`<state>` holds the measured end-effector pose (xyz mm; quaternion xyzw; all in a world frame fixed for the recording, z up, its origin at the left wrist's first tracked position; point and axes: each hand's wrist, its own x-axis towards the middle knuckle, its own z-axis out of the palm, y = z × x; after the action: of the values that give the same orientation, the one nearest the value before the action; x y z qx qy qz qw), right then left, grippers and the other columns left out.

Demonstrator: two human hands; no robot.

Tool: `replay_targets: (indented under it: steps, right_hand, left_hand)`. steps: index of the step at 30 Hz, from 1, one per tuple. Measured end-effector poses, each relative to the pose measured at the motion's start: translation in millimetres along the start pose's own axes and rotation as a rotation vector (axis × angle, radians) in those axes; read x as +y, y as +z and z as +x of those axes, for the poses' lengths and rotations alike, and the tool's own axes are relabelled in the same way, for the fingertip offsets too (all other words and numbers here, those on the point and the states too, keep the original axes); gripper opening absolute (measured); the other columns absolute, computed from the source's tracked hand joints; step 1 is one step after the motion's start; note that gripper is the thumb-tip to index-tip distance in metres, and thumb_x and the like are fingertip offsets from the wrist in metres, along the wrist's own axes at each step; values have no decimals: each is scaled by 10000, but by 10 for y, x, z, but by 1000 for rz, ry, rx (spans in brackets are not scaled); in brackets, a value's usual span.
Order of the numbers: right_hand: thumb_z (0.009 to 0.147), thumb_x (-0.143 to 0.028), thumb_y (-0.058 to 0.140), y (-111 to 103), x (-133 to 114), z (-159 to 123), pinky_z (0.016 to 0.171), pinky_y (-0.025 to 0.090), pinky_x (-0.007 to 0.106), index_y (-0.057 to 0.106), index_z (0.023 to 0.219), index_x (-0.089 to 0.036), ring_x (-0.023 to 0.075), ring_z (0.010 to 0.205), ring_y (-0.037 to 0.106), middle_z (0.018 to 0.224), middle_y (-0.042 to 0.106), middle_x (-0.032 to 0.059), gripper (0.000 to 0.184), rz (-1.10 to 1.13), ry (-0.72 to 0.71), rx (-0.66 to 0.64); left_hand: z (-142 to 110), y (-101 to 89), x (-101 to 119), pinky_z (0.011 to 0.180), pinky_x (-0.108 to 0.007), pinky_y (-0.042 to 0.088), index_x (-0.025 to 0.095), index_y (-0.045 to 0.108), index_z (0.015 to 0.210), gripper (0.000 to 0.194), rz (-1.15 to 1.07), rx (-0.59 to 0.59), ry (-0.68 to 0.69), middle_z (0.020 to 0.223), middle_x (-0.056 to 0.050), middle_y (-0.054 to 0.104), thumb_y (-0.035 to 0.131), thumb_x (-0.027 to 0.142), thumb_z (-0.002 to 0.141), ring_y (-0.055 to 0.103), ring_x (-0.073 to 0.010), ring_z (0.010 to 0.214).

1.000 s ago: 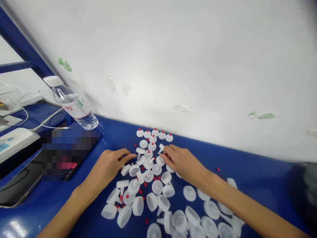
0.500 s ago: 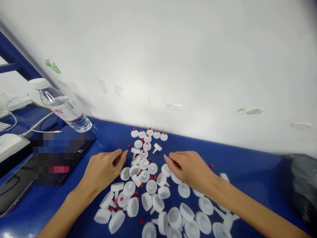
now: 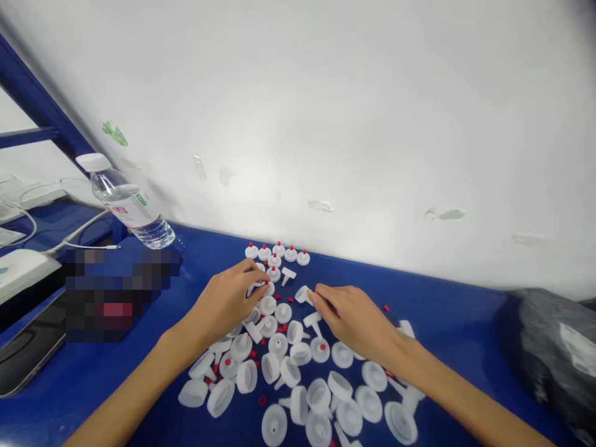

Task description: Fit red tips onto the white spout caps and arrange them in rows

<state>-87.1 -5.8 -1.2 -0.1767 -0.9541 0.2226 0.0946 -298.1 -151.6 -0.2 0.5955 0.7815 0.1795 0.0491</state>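
My left hand [image 3: 233,298] reaches over the back of the pile, with thumb and fingertips closing around a small red cap [image 3: 267,283]. A white cap beneath those fingers is partly hidden, so I cannot tell whether the red piece sits on it. At the right, my right hand [image 3: 349,313] pinches a white nozzle cap [image 3: 302,294], tilted with its hollow side partly showing. Between and below the hands lie many loose white nozzle caps [image 3: 278,344], some upright, some on their sides. Small red caps [image 3: 262,400] are scattered among them.
Red-tipped white caps [image 3: 278,249] stand in a row near the wall [image 3: 372,155]. On the left are a water bottle [image 3: 135,208], a phone [image 3: 32,347], a blurred-out dark object and a white cable [image 3: 88,246]. A black plastic bag [image 3: 544,347] sits at the right.
My left hand has moved right and forward to the red cap. My right hand now has a white nozzle cap at its fingertips. The view has shifted slightly.
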Motion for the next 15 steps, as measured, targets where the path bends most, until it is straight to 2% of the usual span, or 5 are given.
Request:
replay_targets:
  steps: [3,6,11,15]
  right_hand:
    - [1042,-301,347,-5,70,-29,553,208,300,299,639,-207,101,502,320,542,381,-52,416,125,52,47]
    - [1012,-267,355,-12,122,-70,547,202,298,265,613,-199,95,500,278,530,317,-55,415,214,91,88]
    - [1000,-280,363,-39,130,-115,548,198,296,251,622,-202,98,521,269,546,304,-56,401,255,107,141]
    - [1004,-289,363,-40,128,-110,556,204,295,254,632,-204,102,530,278,560,325,-55,397,249,97,136]
  left_hand:
    - [30,-8,-11,666,-292,420,235,711,951,226,-17,-23,-3,959,-26,704,503,323,959,632,-188,750]
    - [29,13,-5,663,-292,411,225,684,927,176,-3,-16,-24,888,-21,722,520,291,929,635,-195,733]
    - [25,37,26,617,-286,375,226,671,940,180,58,-37,-47,802,-11,727,507,301,935,633,-189,658]
    - [19,26,36,586,-280,359,242,655,984,183,56,-20,-23,791,10,723,492,322,954,610,-171,597]
